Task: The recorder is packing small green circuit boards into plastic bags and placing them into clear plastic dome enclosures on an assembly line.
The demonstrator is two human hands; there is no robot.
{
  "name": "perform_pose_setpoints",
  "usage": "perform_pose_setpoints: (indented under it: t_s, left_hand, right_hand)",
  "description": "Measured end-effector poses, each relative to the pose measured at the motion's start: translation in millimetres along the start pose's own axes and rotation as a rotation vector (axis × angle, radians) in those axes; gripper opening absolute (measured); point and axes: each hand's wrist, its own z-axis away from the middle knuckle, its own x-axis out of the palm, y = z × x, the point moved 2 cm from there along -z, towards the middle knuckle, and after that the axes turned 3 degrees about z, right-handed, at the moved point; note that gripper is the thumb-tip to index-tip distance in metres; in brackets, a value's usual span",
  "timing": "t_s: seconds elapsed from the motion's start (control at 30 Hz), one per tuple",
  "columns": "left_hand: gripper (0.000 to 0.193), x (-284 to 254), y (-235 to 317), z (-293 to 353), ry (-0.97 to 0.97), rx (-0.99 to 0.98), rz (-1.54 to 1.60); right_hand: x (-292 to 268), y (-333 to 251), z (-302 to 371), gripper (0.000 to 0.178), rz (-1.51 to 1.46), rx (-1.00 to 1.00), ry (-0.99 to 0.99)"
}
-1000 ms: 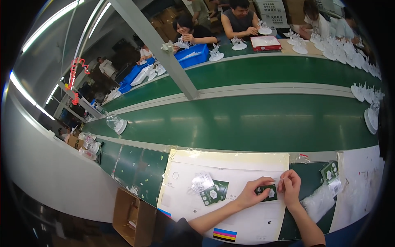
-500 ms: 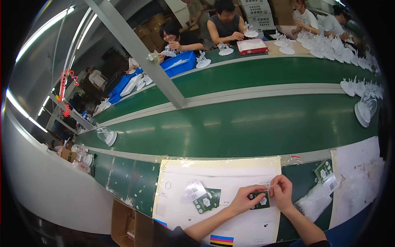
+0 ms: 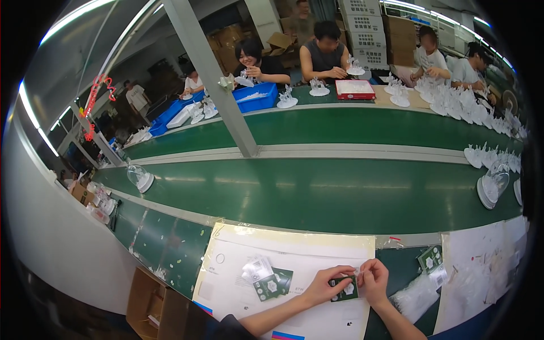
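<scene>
My left hand (image 3: 323, 288) is closed on a small green printed card (image 3: 345, 290), holding it just above a white paper sheet (image 3: 232, 294). At the card's upper right corner, my right hand (image 3: 374, 281) pinches a small whitish, see-through bit too small to make out. The fingertips of both hands nearly meet there. Left of my hands, several green cards (image 3: 274, 287) lie overlapped, with a clear packet (image 3: 258, 268) bearing a white label beside them. To the right of my right hand are a heap of clear plastic bags (image 3: 413, 297) and another green card (image 3: 430, 258).
Beyond the sheet runs a green conveyor belt (image 3: 294, 198), with clear domes on white bases at its left (image 3: 140, 178) and right (image 3: 494, 187). Across it, co-workers handle white figurines beside a blue bin (image 3: 255, 102) and a red box (image 3: 355, 89). A cardboard box (image 3: 146, 294) stands lower left.
The head view has tilted upward, so the scene sits lower in the picture. Both hands stay at the green card, the right one still pinching at its corner.
</scene>
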Motion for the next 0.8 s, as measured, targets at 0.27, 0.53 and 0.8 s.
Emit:
perform_pose_setpoints:
  t_s: [0.27, 0.53, 0.8]
  left_hand:
    - [0.023, 2.6, 4.7, -6.2, -0.052, 0.130, -0.053]
    - [0.018, 0.6, 7.8, -1.8, -0.058, 0.168, -0.096]
    - [0.020, 1.2, 10.3, -0.3, -0.031, 0.094, -0.086]
  right_hand:
    - [-5.8, 1.9, -3.9, 0.004, -0.001, 0.038, 0.046]
    - [-8.4, 6.6, -4.7, 0.007, -0.033, 0.046, 0.041]
    - [-3.4, 3.1, -2.5, 0.006, 0.004, 0.022, -0.003]
